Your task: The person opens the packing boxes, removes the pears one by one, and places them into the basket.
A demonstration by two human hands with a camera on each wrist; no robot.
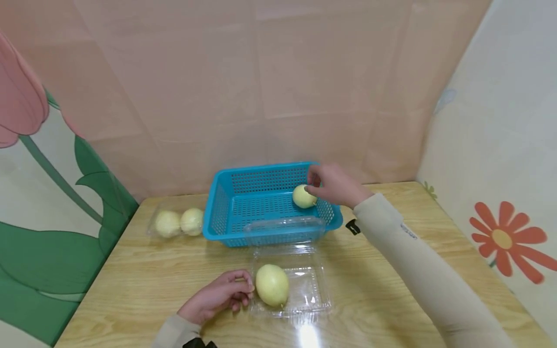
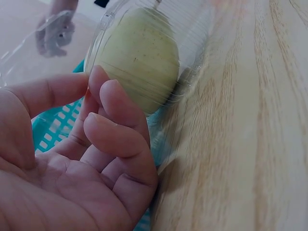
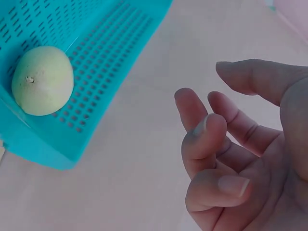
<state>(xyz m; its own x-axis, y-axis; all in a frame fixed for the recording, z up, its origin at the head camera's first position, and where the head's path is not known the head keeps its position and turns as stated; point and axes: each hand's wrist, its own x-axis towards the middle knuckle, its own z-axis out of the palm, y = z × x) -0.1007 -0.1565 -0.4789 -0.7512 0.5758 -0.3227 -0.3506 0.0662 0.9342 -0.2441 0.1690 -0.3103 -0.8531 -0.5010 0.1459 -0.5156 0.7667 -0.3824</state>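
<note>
My left hand [image 1: 224,295] pinches the left rim of a clear plastic clamshell box [image 1: 304,290] between thumb and forefinger. The other fingers curl loosely below. Inside that box lies one pale yellow pear [image 1: 272,285], seen through the ribbed plastic wall in the left wrist view. The lid [image 1: 285,229] stands raised against the front of a blue plastic basket [image 1: 217,203]. Above the basket's right end hovers my right hand [image 1: 337,183], fingers loosely bent and holding nothing. A second pear [image 3: 43,82] rests in the basket, apart from those fingers in the right wrist view.
Left of the basket, another clear plastic box holds two pale pears [image 1: 168,224] on the wooden table [image 1: 183,256]. A pinkish sheet [image 1: 261,96] hangs behind. A wall panel with a red flower [image 1: 502,239] borders the right side.
</note>
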